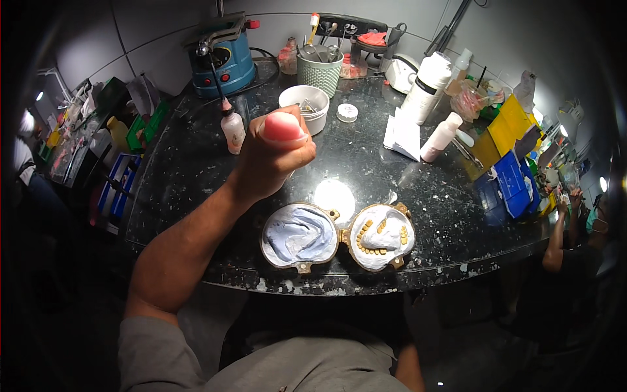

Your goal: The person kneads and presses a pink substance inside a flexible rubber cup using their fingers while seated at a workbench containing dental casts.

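My left hand (277,153) is raised over the middle of the black table, its fingers wrapped round a pale-rimmed cup (283,128) with a smooth pink mass in it. What the cup's lower part looks like is hidden by the fingers. Nearer to me, the two halves of a brass dental flask lie side by side. Its left half (300,236) holds blue-grey plaster with a curved, arch-shaped hollow. White plaster with yellowish teeth set in an arch fills the right half (382,238). Only my right forearm (410,369) shows, at the lower edge; the hand is out of sight.
Behind my hand stand a white tub (305,101) of small metal parts, a green tool pot (320,73) and a dropper bottle (233,130). A blue machine (223,65) is at the back left. Bottles and a blue bin (514,183) line the right; a person (575,261) sits beyond.
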The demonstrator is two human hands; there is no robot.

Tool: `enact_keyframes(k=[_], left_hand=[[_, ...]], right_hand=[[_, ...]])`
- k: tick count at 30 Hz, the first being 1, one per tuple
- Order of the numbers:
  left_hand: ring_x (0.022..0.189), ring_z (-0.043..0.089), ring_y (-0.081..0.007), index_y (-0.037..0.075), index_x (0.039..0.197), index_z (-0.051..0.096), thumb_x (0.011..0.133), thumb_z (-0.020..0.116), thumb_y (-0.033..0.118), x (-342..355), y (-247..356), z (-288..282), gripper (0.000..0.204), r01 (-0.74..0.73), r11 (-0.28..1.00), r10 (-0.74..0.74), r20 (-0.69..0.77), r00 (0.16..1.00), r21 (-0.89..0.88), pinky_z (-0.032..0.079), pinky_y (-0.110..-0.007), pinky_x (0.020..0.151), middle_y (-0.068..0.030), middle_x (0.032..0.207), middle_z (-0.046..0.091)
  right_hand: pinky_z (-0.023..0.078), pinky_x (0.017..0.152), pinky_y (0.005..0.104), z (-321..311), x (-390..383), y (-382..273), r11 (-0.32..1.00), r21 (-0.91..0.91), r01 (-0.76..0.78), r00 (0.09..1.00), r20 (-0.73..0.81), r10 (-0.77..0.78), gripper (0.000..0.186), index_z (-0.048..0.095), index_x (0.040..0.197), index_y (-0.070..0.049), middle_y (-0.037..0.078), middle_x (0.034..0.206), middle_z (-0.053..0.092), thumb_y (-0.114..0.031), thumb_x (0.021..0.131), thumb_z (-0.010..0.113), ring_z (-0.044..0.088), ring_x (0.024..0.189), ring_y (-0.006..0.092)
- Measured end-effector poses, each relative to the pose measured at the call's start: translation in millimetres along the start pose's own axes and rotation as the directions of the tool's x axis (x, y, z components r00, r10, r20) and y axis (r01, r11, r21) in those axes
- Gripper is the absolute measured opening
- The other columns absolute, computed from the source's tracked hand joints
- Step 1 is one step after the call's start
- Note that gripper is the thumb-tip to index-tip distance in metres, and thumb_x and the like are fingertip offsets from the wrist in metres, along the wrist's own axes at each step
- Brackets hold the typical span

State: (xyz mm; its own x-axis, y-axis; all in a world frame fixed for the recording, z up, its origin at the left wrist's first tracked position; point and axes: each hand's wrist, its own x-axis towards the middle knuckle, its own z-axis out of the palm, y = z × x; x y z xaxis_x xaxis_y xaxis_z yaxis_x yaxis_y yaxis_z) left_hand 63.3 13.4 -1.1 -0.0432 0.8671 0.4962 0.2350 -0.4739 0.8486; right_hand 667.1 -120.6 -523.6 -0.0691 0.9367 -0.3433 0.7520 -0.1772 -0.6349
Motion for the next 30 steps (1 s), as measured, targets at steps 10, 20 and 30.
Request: enact_keyframes(k=[10, 20, 30], left_hand=[[0.095, 0.065, -0.0126, 0.004, 0.12, 0.051, 0.079, 0.078, 0.003, -3, -15, 2, 0.05, -0.115, 0.958, 0.147, -0.106, 0.983, 0.263, 0.053, -0.027, 0.089, -0.0059, 0.101, 0.066], [0.097, 0.064, -0.0154, 0.01, 0.12, 0.053, 0.076, 0.085, 0.018, -2, -1, 11, 0.055, -0.085, 0.939, 0.087, 0.009, 0.996, 0.333, 0.052, -0.03, 0.087, -0.0051, 0.102, 0.065], [0.102, 0.058, -0.0134, 0.006, 0.12, 0.052, 0.074, 0.085, 0.008, -6, -3, 10, 0.056, -0.022, 0.978, 0.012, 0.05, 0.999, 0.205, 0.048, -0.028, 0.092, -0.0044, 0.11, 0.058]], right_hand=[[0.053, 0.082, 0.0428, -75, -59, -140, 0.794, 0.233, -0.561, 0.827, 0.206, 0.523, 0.038, 0.065, 0.123, -0.004, 0.021, 0.116, 0.067, -0.029, 0.096, 0.054, 0.066, 0.103, 0.034], [0.045, 0.057, 0.022, -255, -103, -511, 0.793, 0.334, 0.509, 0.832, 0.045, -0.553, 0.046, 0.044, 0.139, -0.003, 0.007, 0.087, 0.064, 0.004, 0.095, 0.056, 0.055, 0.066, 0.0066], [0.057, 0.067, 0.0336, -219, 54, -714, -0.03, -0.218, 0.975, -0.092, -0.279, -0.956, 0.041, 0.061, 0.126, -0.008, 0.016, 0.098, 0.071, -0.012, 0.087, 0.073, 0.071, 0.077, 0.0221]])
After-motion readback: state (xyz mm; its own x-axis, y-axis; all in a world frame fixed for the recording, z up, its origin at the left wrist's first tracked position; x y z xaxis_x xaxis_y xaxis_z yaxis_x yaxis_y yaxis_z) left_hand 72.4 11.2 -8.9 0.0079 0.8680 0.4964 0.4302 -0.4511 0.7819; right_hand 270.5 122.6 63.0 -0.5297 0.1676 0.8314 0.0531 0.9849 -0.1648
